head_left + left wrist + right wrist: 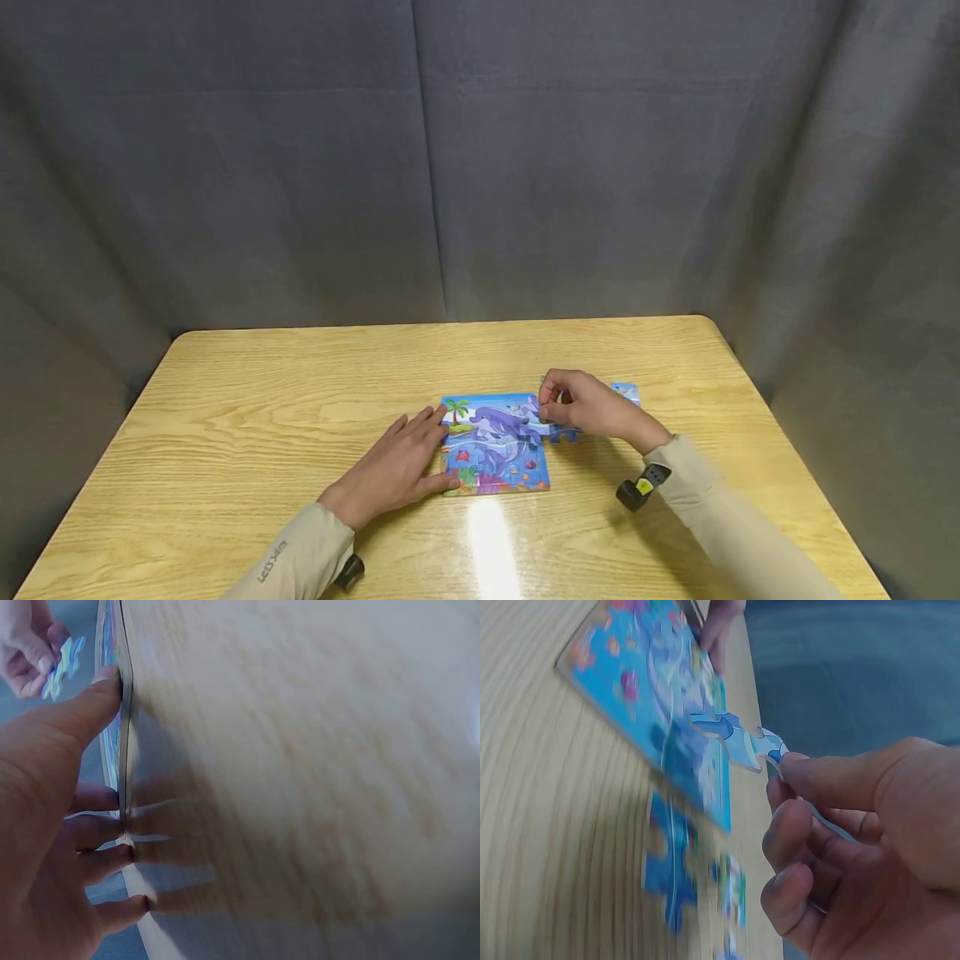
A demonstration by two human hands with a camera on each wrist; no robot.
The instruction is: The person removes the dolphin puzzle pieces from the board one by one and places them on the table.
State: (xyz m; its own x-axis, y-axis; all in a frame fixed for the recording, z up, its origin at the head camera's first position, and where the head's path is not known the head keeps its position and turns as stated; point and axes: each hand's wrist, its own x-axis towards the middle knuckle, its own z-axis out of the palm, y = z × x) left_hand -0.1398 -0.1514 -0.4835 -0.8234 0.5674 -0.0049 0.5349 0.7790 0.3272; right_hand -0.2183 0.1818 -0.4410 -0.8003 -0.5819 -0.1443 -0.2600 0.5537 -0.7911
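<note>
A jigsaw puzzle (491,462) with dolphins, a palm tree and a red crab lies flat in a shallow board on the table. My left hand (401,462) rests along its left side, fingers spread and fairly straight, the thumb touching the near left corner. Above the upper right part of the puzzle, my right hand (585,404) pinches a puzzle piece (739,742) between thumb and fingers. This piece is pale blue and white and is held off the board. In the left wrist view the same puzzle piece (66,666) shows beyond the left thumb.
Loose puzzle pieces (671,859) lie right of the board, partly under the right hand in the head view. Another loose piece (626,390) sits farther right. The wooden table (300,375) ends at a grey curtain (450,208) behind.
</note>
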